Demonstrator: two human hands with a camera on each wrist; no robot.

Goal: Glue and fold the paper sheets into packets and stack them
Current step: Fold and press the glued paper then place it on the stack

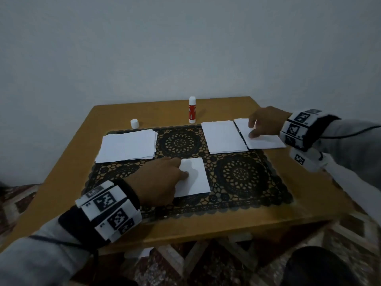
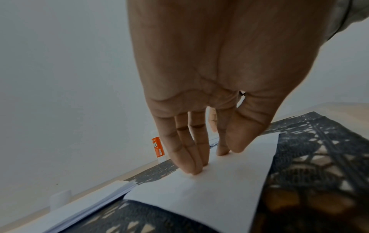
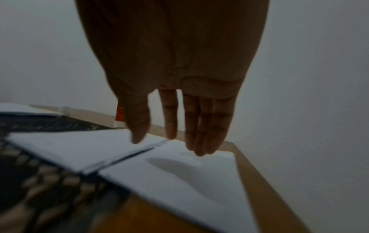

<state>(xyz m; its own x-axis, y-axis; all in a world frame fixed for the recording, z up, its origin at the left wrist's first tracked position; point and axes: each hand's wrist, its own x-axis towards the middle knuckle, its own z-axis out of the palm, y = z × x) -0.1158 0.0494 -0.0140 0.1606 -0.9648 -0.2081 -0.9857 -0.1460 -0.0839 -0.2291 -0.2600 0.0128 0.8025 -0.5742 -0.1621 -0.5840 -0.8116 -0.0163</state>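
Left hand (image 1: 158, 180) fingers (image 2: 191, 159) straight, together, tips pressing folded packet (image 1: 194, 177) flat on lace mat (image 1: 243, 176). Right hand (image 1: 265, 122) fingers (image 3: 207, 129) loosely extended, slightly apart, hovering at far-right paper pile (image 1: 266, 139) beside second pile (image 1: 223, 137) (contact unclear, view blurred). Unfolded sheets (image 1: 126, 148) stacked left. Glue stick (image 1: 192, 110) stands uncapped at surface (image 1: 226, 226) rear, cap (image 1: 134, 123) apart. Risk, as judged: light pressure lets packet spring open or slide; open glue dries.
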